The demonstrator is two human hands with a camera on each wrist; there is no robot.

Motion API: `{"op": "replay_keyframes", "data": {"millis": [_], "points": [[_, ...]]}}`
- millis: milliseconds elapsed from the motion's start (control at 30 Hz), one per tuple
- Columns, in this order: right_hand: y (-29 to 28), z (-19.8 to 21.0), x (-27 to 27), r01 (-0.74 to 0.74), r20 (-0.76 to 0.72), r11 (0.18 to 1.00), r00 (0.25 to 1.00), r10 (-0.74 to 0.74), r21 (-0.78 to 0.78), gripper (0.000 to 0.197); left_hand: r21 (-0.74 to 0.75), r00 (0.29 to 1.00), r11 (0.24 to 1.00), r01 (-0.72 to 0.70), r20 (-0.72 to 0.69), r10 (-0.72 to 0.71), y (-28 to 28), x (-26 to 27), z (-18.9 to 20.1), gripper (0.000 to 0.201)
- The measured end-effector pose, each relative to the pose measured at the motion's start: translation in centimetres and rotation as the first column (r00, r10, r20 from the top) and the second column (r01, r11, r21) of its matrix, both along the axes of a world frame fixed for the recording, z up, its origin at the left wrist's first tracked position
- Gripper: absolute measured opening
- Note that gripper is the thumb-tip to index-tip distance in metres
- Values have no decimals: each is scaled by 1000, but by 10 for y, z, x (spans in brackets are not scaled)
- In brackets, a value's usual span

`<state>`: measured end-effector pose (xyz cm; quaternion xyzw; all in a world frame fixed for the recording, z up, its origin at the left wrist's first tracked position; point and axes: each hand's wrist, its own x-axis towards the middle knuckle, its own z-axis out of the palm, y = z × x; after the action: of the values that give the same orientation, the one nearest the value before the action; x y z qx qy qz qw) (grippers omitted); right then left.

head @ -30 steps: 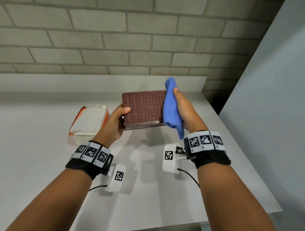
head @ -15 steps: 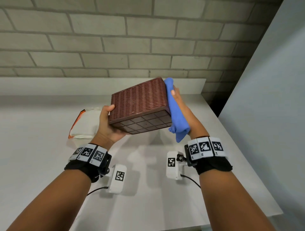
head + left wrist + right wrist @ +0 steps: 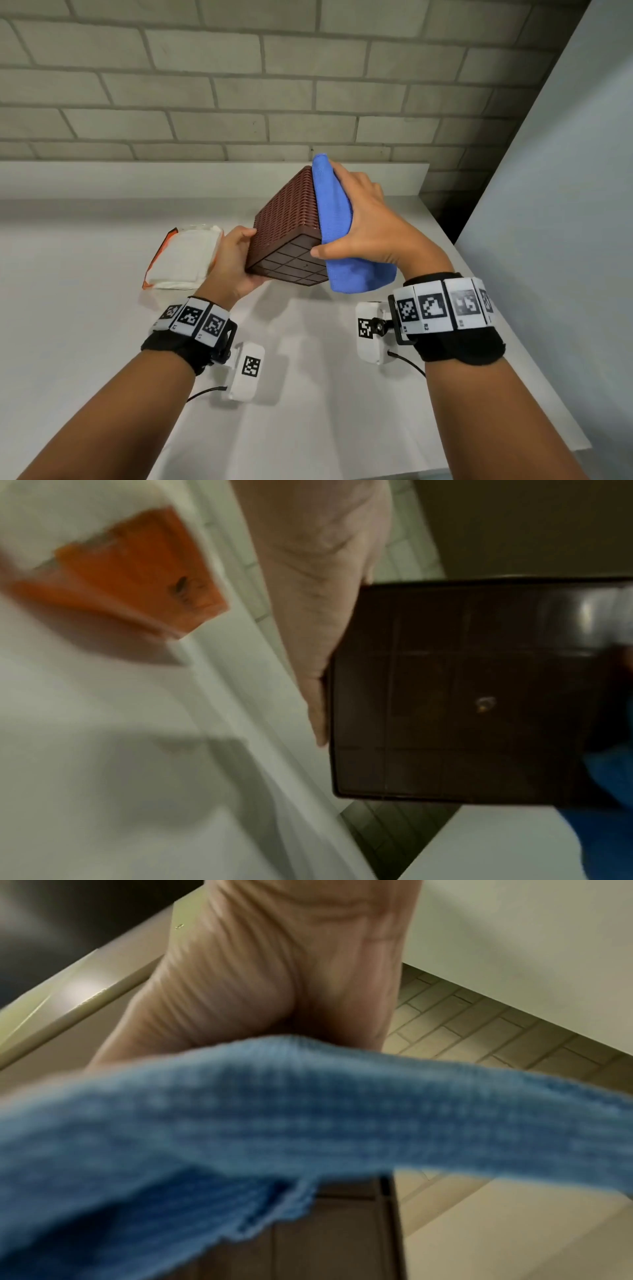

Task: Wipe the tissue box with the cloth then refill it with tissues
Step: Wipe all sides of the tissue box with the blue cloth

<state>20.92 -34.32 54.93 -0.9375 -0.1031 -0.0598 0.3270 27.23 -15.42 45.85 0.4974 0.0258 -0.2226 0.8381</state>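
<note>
Hands: the tissue box [image 3: 287, 219] is being gripped by the left hand [image 3: 236, 260] and held tilted above the table [image 3: 85, 342]; the cloth [image 3: 334, 219] is being pressed flat against its side by the right hand [image 3: 368, 226].
Risk: the box is probably being pushed out of a one-sided grip.
Materials: woven brown sides, gridded base; soft blue cloth.
Refill: a tissue pack [image 3: 183, 257] is lying beside.

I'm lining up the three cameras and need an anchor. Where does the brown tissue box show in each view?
Head: tissue box at centre, tilted, between both hands.
Left wrist: its dark gridded base fills the right half.
Right wrist: only a brown strip at bottom centre, under the blue cloth.
Shared landmark: the blue cloth, against the box's right side in all three.
</note>
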Motion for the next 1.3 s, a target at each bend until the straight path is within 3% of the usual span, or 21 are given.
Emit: {"op": "replay_keyframes", "data": {"millis": [67, 100, 200, 233, 367, 533, 600, 733, 900, 1033, 1133, 1300], "points": [[0, -5, 1, 21, 42, 998, 999, -19, -62, 119, 188, 996, 981, -35, 85, 20, -6, -3, 9, 38], [2, -6, 0, 27, 56, 996, 998, -23, -81, 120, 254, 991, 966, -48, 134, 14, -7, -4, 14, 45], [5, -14, 2, 68, 116, 989, 992, -52, -135, 123, 403, 973, 915, -24, 220, -72, -3, 0, 17, 109], [6, -15, 2, 77, 132, 985, 990, -57, -157, 124, 436, 962, 900, -15, 251, -105, -2, -3, 21, 113], [8, -18, 2, 92, 158, 970, 986, -57, -224, 123, 535, 924, 841, 78, 278, -262, -9, -10, 36, 112], [16, -20, 0, 97, 186, 943, 982, -39, -318, 120, 535, 907, 826, 174, 240, -347, -7, -11, 40, 154], [17, -22, -2, 101, 200, 931, 979, -31, -350, 118, 507, 896, 836, 209, 244, -372, -6, -13, 37, 146], [21, -23, -3, 117, 235, 917, 972, -26, -382, 114, 449, 905, 875, 181, 272, -327, -6, -17, 29, 97], [24, -13, -2, 38, 261, 937, 964, 58, -347, 95, 290, 918, 947, 135, 322, -229, -4, -21, 18, 86], [23, -15, 3, 8, 275, 990, 961, 31, -139, 67, 220, 917, 965, 143, 337, -213, -5, -17, 12, 83], [26, -18, 6, 61, 239, 997, 968, -70, 44, 54, 137, 921, 981, 140, 345, -180, -5, -15, 7, 80], [29, -26, 8, 242, 85, 869, 948, -306, 432, 52, 124, 921, 990, 64, 375, -106, -5, -12, 9, 87]]}}
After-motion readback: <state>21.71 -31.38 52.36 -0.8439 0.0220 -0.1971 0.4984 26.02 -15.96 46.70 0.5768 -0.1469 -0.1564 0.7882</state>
